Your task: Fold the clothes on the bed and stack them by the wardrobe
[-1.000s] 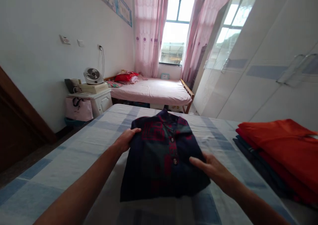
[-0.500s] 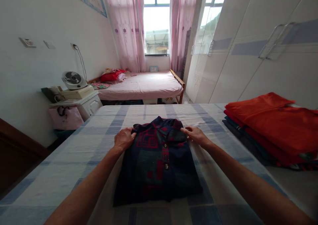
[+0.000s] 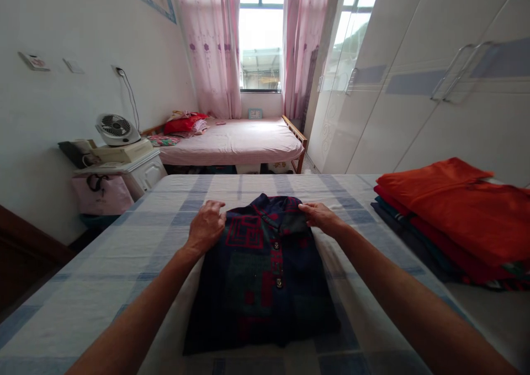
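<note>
A dark navy shirt with red and green patterned blocks lies folded on the bed, collar away from me and buttoned placket facing up. At its left shoulder is my left hand, fingers parted from the thumb, resting against the cloth edge without a visible grip. My right hand pinches the fabric at the right shoulder beside the collar, thumb and fingers together.
A blue-and-white checked sheet covers the bed. Folded clothes, orange on top, are stacked at the right. Beyond stand a pink-covered bed, a small fan on a cabinet, and a white wardrobe.
My left hand has loosened from the shirt's left shoulder, its fingers lifting. My right hand has shifted slightly up and left along the right shoulder. The view has moved a little.
</note>
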`<state>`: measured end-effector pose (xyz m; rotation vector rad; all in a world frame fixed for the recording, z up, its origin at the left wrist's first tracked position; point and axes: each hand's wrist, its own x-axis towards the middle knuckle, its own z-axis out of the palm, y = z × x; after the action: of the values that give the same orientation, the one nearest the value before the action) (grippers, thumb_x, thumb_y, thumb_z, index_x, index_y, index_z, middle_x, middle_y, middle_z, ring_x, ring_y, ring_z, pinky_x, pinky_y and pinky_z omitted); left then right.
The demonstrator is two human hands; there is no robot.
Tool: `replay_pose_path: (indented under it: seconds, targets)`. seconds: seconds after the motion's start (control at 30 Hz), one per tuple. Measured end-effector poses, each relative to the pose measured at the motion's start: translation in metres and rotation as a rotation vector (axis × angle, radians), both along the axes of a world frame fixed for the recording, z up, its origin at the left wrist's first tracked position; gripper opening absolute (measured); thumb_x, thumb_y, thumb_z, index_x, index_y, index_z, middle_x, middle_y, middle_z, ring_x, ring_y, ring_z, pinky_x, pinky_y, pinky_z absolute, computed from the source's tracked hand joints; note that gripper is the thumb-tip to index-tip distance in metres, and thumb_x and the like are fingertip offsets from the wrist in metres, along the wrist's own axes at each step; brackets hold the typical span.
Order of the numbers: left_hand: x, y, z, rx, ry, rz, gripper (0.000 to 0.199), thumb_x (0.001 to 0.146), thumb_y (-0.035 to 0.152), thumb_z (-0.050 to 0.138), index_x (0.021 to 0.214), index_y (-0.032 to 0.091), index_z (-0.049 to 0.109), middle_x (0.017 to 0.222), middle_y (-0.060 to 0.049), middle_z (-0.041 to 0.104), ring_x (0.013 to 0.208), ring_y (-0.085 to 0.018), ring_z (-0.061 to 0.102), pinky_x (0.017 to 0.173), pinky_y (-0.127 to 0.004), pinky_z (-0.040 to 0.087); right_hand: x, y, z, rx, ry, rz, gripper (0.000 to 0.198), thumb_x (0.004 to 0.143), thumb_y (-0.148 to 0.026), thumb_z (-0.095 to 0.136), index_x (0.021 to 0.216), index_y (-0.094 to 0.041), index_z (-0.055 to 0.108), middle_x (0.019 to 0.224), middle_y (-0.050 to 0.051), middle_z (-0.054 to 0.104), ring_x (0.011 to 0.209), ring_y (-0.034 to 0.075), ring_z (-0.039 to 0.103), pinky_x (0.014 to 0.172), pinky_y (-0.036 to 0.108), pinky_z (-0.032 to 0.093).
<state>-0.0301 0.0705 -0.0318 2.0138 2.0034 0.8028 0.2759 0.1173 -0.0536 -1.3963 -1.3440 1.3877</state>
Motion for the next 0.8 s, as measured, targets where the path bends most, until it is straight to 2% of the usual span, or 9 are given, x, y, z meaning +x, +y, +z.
replay_pose_path:
  seconds: [0.13, 0.23, 0.33, 0.5, 0.67, 0.73, 0.8]
  targets:
    - [0.038, 0.02, 0.009, -0.062, 0.077, -0.223, 0.032, 0.085, 0.026, 0.045, 0.111, 0.019, 0.063, 0.115, -0.009, 0.06, 0.108, -0.023, 0.057, 0.097, -0.032, 0.04, -0.003, 0.001, -0.004, -0.024, 0.04, -0.016, 0.03, 0.068, -0.042, 0.07, 0.077, -0.015, 0.062, 0.066, 0.0, 0.062, 0.055, 0.008, 0.051, 0.049, 0.019, 0.037]
    - [0.073, 0.041, 0.005, -0.122, 0.093, -0.317, 0.038, 0.089, 0.027, 0.043, 0.125, 0.024, 0.054, 0.115, -0.008, 0.061, 0.108, -0.023, 0.057, 0.096, -0.037, 0.041, -0.005, 0.001, -0.008, 0.009, 0.077, -0.022, 0.03, 0.065, -0.04, 0.071, 0.08, -0.016, 0.062, 0.07, 0.0, 0.065, 0.057, 0.009, 0.053, 0.05, 0.02, 0.038]
    - [0.097, 0.06, -0.004, -0.205, 0.085, -0.367, 0.036, 0.089, 0.036, 0.05, 0.122, 0.021, 0.054, 0.116, -0.008, 0.061, 0.104, -0.022, 0.058, 0.093, -0.044, 0.044, -0.007, -0.001, -0.018, 0.055, 0.105, -0.041, 0.032, 0.063, -0.043, 0.069, 0.078, -0.016, 0.061, 0.067, -0.001, 0.063, 0.054, 0.009, 0.051, 0.049, 0.021, 0.037]
    - [0.106, 0.067, -0.019, -0.238, -0.027, -0.279, 0.032, 0.086, 0.043, 0.054, 0.101, 0.015, 0.061, 0.104, -0.007, 0.063, 0.097, -0.02, 0.059, 0.088, -0.044, 0.046, -0.006, -0.005, -0.036, 0.155, 0.133, -0.105, 0.028, 0.065, -0.043, 0.065, 0.077, -0.018, 0.062, 0.067, -0.002, 0.064, 0.062, 0.013, 0.055, 0.058, 0.025, 0.043]
    - [0.098, 0.059, -0.029, -0.167, -0.339, -0.101, 0.04, 0.081, 0.057, 0.052, 0.077, 0.018, 0.062, 0.079, -0.007, 0.065, 0.095, -0.028, 0.06, 0.081, -0.039, 0.045, -0.006, -0.004, -0.039, 0.188, 0.108, -0.135, 0.02, 0.065, -0.037, 0.064, 0.072, -0.019, 0.063, 0.065, -0.002, 0.064, 0.065, 0.016, 0.057, 0.059, 0.026, 0.043]
    - [0.091, 0.059, -0.029, -0.177, -0.53, -0.058, 0.043, 0.082, 0.057, 0.05, 0.078, 0.016, 0.061, 0.077, -0.005, 0.063, 0.087, -0.024, 0.062, 0.074, -0.036, 0.047, -0.006, -0.004, -0.035, 0.151, 0.148, -0.13, 0.018, 0.065, -0.036, 0.064, 0.072, -0.019, 0.062, 0.065, -0.002, 0.065, 0.064, 0.016, 0.058, 0.058, 0.026, 0.043]
    - [0.081, 0.062, -0.03, -0.213, -0.742, -0.043, 0.039, 0.086, 0.051, 0.049, 0.089, 0.014, 0.061, 0.084, -0.004, 0.063, 0.08, -0.019, 0.062, 0.07, -0.034, 0.05, -0.007, -0.005, -0.031, 0.09, 0.225, -0.14, 0.015, 0.064, -0.033, 0.064, 0.07, -0.019, 0.06, 0.064, -0.002, 0.065, 0.06, 0.014, 0.056, 0.056, 0.025, 0.042]
